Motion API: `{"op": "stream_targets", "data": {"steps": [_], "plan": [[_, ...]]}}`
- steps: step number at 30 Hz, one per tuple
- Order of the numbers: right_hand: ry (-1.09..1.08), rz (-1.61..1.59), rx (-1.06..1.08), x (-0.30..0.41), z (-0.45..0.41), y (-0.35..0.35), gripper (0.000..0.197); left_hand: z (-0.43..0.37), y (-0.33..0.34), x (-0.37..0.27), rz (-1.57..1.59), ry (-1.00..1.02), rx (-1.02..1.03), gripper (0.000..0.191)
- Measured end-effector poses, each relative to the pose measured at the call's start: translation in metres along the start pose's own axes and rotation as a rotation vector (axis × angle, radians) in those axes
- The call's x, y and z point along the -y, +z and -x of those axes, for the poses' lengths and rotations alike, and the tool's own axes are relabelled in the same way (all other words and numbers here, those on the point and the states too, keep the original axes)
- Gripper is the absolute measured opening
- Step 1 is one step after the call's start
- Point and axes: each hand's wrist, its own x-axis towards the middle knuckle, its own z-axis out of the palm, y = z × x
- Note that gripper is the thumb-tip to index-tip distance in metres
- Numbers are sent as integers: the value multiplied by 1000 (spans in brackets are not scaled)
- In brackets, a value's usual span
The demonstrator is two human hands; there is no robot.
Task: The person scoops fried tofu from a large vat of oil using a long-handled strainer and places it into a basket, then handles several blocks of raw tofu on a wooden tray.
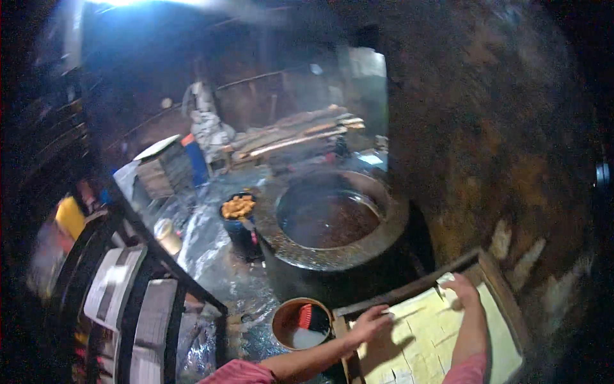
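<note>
Pale yellow flat blocks (422, 341), divided by cut lines, lie in a wooden-framed tray (501, 293) at the lower right. My right hand (463, 290) grips one pale block (447, 281) at the tray's far side. My left hand (371, 326) is over the tray's left part, its fingertips by the blocks' far left edge; whether it holds anything is unclear. Beyond the tray, a large round vat (331, 257) with a broad rim holds dark liquid (336, 221), hazy with steam.
A brown bucket (280, 326) with a red item (305, 316) stands left of the tray. A dark container (240, 233) of orange-brown pieces (238, 206) stands beside the vat on a wet floor (206, 249). Shelving with pale stacks (153, 317) is at left; wood planks (297, 134) lie behind.
</note>
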Motion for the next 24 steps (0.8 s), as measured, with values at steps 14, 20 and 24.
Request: {"op": "stream_targets", "data": {"steps": [14, 20, 24], "plan": [[-708, 292, 55, 67, 175, 142, 66, 4, 22, -25, 1468, -178, 59, 43], [-608, -121, 31, 9, 70, 90, 52, 11, 27, -15, 1514, -139, 194, 52], [-391, 875, -384, -21, 54, 79, 50, 2, 16, 21, 1552, -66, 438, 52]]}}
